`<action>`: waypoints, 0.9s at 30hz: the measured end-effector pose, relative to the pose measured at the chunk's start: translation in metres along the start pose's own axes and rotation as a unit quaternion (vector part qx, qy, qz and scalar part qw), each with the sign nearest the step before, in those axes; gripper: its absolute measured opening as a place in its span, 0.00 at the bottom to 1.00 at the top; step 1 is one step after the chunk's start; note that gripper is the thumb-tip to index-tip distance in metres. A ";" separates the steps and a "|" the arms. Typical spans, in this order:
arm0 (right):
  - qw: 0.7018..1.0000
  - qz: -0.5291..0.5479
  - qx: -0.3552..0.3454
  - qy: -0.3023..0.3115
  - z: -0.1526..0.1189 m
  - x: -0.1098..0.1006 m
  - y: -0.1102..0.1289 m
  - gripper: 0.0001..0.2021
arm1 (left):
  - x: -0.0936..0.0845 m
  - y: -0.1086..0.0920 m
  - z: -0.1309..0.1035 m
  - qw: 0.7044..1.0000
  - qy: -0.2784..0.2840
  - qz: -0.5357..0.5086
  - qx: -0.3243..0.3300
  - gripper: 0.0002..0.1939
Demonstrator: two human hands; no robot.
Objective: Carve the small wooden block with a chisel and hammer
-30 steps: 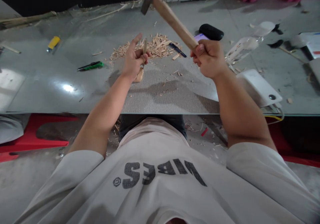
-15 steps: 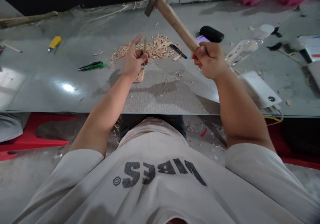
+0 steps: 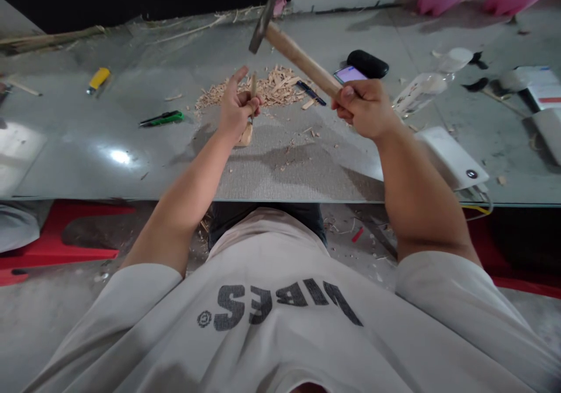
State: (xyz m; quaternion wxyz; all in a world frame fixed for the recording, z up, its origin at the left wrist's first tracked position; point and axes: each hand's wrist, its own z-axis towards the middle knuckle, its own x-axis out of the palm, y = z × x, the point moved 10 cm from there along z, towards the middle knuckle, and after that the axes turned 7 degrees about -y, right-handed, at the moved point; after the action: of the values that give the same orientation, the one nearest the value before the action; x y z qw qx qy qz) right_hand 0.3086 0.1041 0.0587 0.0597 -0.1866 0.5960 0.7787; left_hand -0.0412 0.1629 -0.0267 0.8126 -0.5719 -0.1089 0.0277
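Left grip (image 3: pixel 240 105) clamped on a slim chisel-like tool (image 3: pixel 254 83), held near-upright over a wooden block (image 3: pixel 246 136) on the counter (image 3: pixel 144 153), apparently to steady it while leaving its top exposed; the right grip (image 3: pixel 366 108) is closed around the far end of a raised hammer's (image 3: pixel 302 59) handle, likely for leverage, with wood chips (image 3: pixel 278 86) heaped beyond the block

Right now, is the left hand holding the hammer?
No, the right hand grips the hammer, while the left hand pinches a thin tool.
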 end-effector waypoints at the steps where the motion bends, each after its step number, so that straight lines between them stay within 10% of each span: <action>1: 1.000 0.011 0.005 0.001 0.000 0.001 0.000 0.40 | 0.000 0.002 0.001 1.000 -0.002 0.005 -0.003 0.66; 27: 0.999 -0.032 0.013 -0.012 -0.001 0.005 0.001 0.35 | 0.004 0.014 0.010 0.999 0.035 -0.006 0.005 0.62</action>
State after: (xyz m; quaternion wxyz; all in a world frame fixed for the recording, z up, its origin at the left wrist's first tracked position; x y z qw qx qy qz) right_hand 0.3043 0.1024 0.0577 0.0939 -0.1952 0.5990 0.7709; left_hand -0.0381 0.1775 -0.0363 0.8186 -0.5682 -0.0836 0.0031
